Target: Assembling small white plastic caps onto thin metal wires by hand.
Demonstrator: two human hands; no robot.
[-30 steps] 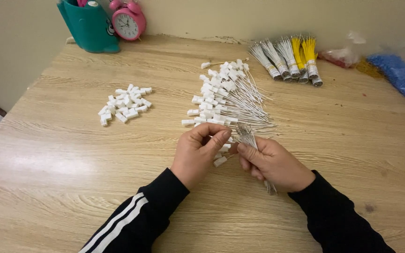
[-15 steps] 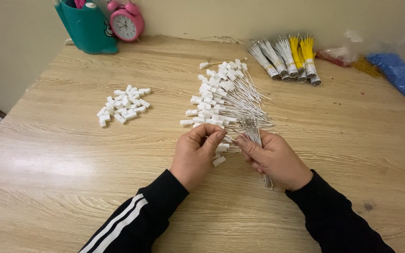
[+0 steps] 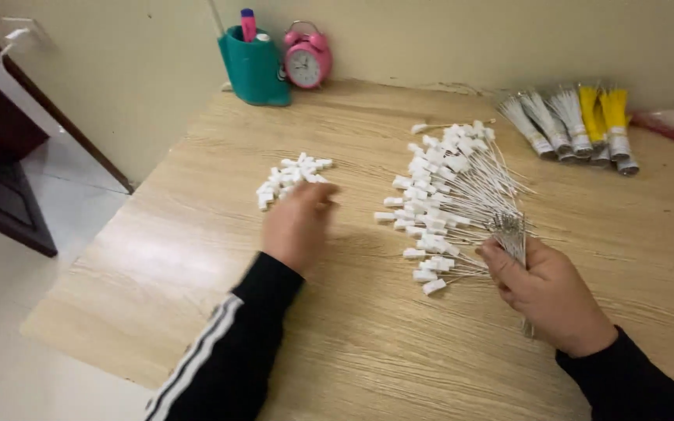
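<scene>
A fan of thin metal wires with small white plastic tags [image 3: 446, 195] on their ends spreads across the wooden table [image 3: 368, 343]. My right hand [image 3: 548, 292] grips the gathered bare ends of this wire bundle near the table's right. My left hand [image 3: 298, 222], blurred by motion, is stretched out to the left, its fingers at the near edge of a small heap of loose white plastic tags [image 3: 286, 179]. Whether the fingers hold a tag is hidden.
A teal pen holder [image 3: 255, 66] and a pink alarm clock [image 3: 306, 58] stand at the back against the wall. Bundles of white and yellow wire ties [image 3: 579, 125] lie at the back right. The table's left edge drops to a tiled floor [image 3: 56, 203].
My left hand has left the wire bundle and moved left to the heap of loose tags. The camera has swung left. My right hand still holds the bundle.
</scene>
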